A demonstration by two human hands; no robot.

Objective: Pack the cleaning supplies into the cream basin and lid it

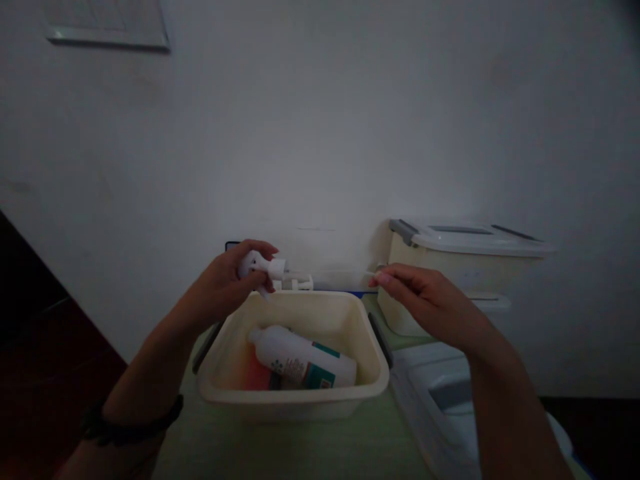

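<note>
My left hand [245,273] is closed around a white spray head [277,269], its collar pointing right. A thin clear dip tube [330,271] runs from the collar across to my right hand [417,293], whose thumb and fingers pinch its far end. Both hands are above the rear of a cream plastic bin [295,396] that has no lid on. Inside it a white bottle [305,357] with a green label lies on its side, its neck to the left. Under the bottle is a red item [257,373], mostly hidden.
A cream storage box [425,267] with a white lid stands at the back right against the wall [320,133]. A loose pale lid [425,400] rests on the green tabletop [300,447], right of the bin. A small white object [303,283] is behind the bin.
</note>
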